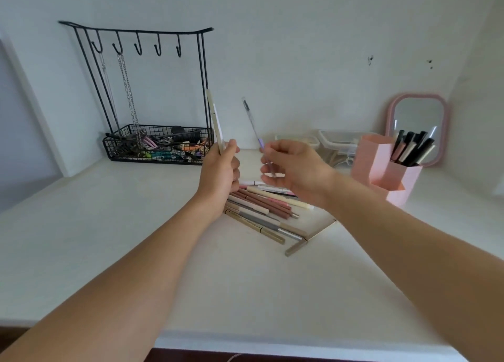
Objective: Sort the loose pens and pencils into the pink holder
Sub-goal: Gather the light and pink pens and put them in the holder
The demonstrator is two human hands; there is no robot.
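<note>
Centre of frame: left hand (219, 170) raised above the white worktop (109, 225), fingers (232, 146) curled round an upright beige pencil (214, 118). Just right of it: right hand (293, 168), fingers pinching a tilted lilac-handled brush wand (252, 121). Below both hands: pile of loose pens and pencils (263, 211) lying on the worktop. Right of frame: pink holder (381, 170) with dark pens (411, 148) standing in its rear compartment, before a pink mirror (417, 121). Upper left: black wire rack (152, 94).

A wire rack (152, 94) stands at the back left of the tabletop (109, 225). The holder (381, 170) sits back right, a mirror (417, 127) behind it, lidded boxes (335, 143) to its left. Loose pencils (261, 208) lie in the middle.
</note>
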